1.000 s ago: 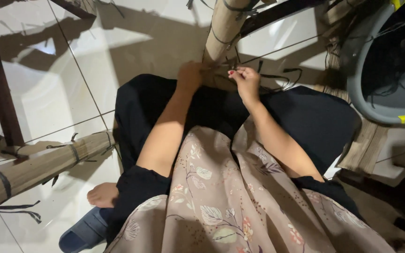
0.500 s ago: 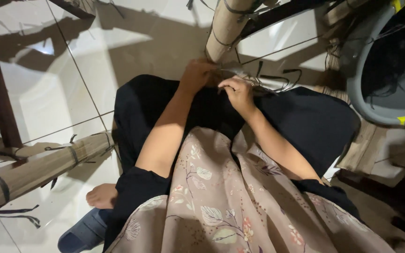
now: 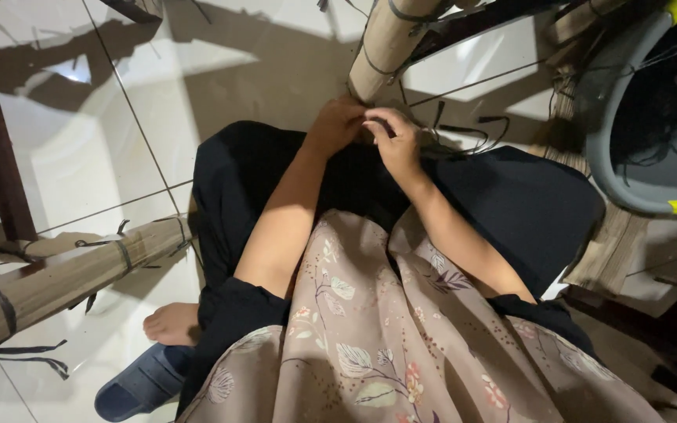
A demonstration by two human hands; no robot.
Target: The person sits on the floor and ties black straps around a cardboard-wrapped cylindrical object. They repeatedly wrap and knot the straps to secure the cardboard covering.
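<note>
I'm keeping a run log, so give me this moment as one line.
left hand: at end of bamboo bundle | right hand: beside it, fingers bent over black straps | grip: unclear | lap: black trousers

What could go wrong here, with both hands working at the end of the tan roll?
The left hand and right hand crowd together at the tan bundled roll's end, hiding the work; a finger might get pinched. Loose black straps trail beside them and could snag or tangle.

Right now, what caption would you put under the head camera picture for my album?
Seated person's left hand and right hand meet at the bound end of a bamboo bundle, black ties beside.
</note>
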